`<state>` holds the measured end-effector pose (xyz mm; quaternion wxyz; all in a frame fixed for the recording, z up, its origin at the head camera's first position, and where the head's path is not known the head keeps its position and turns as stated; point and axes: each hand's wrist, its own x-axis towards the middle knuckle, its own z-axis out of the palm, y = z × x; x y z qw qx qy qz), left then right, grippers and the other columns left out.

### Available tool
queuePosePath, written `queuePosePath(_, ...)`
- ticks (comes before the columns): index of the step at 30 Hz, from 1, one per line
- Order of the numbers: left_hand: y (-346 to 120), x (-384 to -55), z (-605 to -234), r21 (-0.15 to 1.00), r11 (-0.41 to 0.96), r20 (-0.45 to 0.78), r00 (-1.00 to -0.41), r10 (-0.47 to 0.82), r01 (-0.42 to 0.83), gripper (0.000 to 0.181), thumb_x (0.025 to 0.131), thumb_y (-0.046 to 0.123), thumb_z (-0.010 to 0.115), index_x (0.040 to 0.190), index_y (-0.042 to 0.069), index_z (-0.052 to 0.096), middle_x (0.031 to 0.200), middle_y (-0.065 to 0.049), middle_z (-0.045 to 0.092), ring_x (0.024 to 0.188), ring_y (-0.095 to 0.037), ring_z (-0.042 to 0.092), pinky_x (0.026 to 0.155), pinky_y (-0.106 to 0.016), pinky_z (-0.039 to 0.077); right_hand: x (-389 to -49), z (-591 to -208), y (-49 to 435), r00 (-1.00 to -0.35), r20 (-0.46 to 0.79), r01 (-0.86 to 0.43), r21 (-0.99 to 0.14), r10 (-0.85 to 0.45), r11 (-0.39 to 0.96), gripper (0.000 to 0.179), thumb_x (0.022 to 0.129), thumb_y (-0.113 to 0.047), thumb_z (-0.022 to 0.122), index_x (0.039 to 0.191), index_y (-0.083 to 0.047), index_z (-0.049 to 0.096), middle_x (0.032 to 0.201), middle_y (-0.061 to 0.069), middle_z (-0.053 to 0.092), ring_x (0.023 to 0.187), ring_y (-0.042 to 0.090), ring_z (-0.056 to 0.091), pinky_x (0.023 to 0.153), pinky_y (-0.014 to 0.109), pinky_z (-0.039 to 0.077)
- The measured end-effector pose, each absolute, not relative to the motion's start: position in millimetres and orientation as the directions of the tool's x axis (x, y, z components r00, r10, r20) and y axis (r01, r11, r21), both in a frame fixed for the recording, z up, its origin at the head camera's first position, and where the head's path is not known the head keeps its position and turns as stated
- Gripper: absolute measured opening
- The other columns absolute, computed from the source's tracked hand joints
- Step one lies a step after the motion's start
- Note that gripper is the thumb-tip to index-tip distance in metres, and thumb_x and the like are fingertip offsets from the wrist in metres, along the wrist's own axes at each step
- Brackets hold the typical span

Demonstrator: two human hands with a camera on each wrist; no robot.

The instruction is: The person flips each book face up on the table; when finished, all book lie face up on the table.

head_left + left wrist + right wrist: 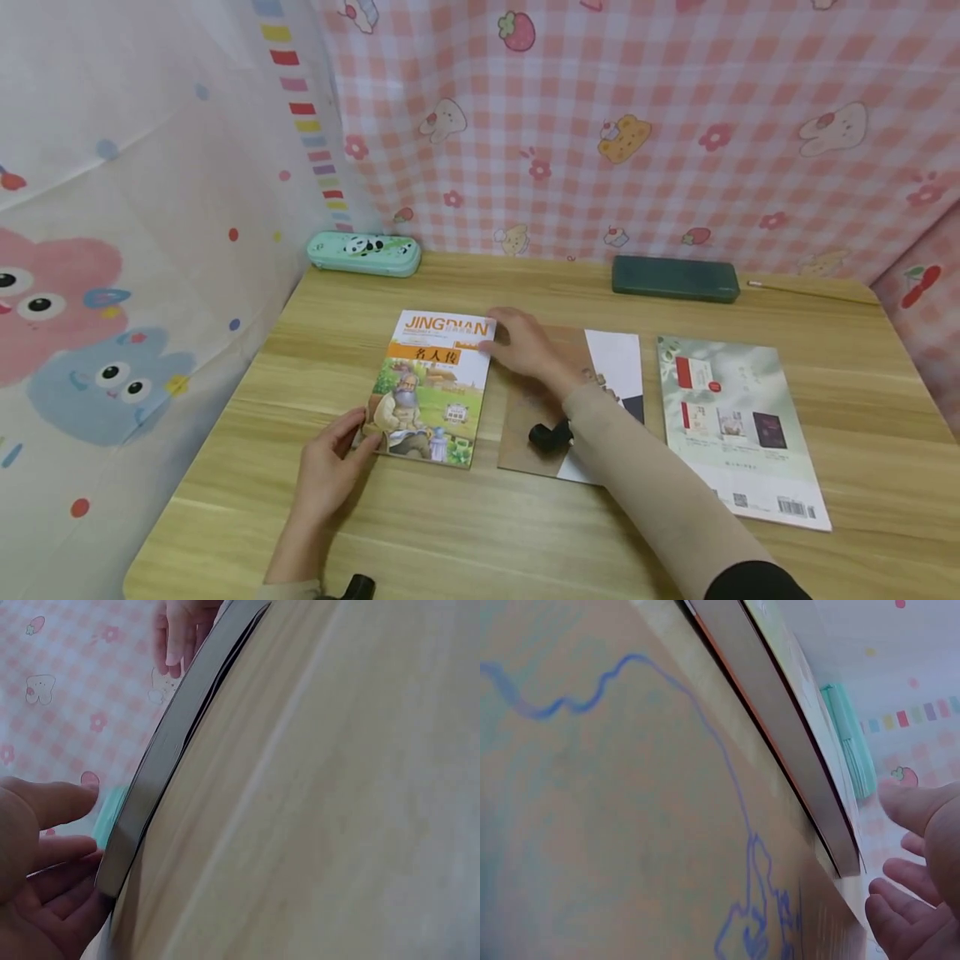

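Note:
A book (431, 387) with an orange and white cover and a picture of a bearded person lies on the table. My left hand (330, 467) is at its lower left corner. In the left wrist view, the left fingers (71, 889) are right at the end of the book's thick page edge (161, 761), thumb raised above them. At the upper right corner is my right hand (522, 346), its thumb overlapping the cover in the head view. The right wrist view shows the right fingers (904, 900) spread loosely beside the book's corner.
A brown and white book (536, 417) lies under the right forearm, partly hidden by it. Further right lies a pale green book (738, 467). Along the back are a mint pencil case (365, 254), a dark green case (675, 279) and a pencil (810, 292). Patterned curtains border the table (465, 542).

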<state>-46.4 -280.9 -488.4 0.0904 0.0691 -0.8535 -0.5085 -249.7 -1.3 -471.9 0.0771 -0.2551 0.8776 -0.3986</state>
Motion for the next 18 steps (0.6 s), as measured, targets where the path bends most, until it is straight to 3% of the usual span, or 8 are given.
queuePosePath(6,-270,-50,-487,0.777,0.627,0.220,-0.960,-0.172,0.066,0.043,0.090,0.007,0.077,0.129,-0.005,0.064,0.137,-0.021,0.061,0.130,-0.037,0.055,0.107,-0.012,0.037,-243,-468,16,-0.866,0.088,-0.377,-0.761,-0.493,0.528,0.056,0.097,-0.026,0.070,0.145,-0.003,0.052,0.150,0.014,0.050,0.143,0.031,0.041,0.120,0.044,0.033)
queuePosePath(11,-255,-53,-480,0.810,0.583,0.207,-0.961,-0.181,0.064,0.044,0.090,0.006,0.077,0.131,-0.003,0.064,0.141,-0.016,0.059,0.131,-0.033,0.054,0.103,-0.005,0.035,-241,-467,28,-0.872,0.088,-0.389,-0.721,-0.482,0.573,0.053,0.099,-0.024,0.068,0.146,-0.005,0.053,0.148,0.014,0.053,0.141,0.031,0.044,0.119,0.043,0.034)
queuePosePath(13,-249,-54,-475,0.822,0.564,0.199,-0.967,-0.159,0.076,0.045,0.090,0.006,0.077,0.132,-0.003,0.063,0.142,-0.017,0.058,0.134,-0.034,0.052,0.107,-0.013,0.038,-240,-467,32,-0.877,0.090,-0.388,-0.712,-0.472,0.584,0.053,0.099,-0.024,0.068,0.146,-0.004,0.053,0.147,0.015,0.053,0.139,0.032,0.046,0.119,0.044,0.035)
queuePosePath(18,-232,-59,-465,0.809,0.563,0.230,-0.972,-0.039,0.168,0.045,0.089,0.008,0.078,0.130,-0.004,0.064,0.140,-0.017,0.060,0.137,-0.038,0.048,0.116,-0.045,0.037,-239,-466,44,-0.880,0.115,-0.401,-0.702,-0.462,0.589,0.054,0.097,-0.023,0.070,0.143,0.000,0.054,0.144,0.016,0.057,0.135,0.033,0.050,0.117,0.045,0.037)
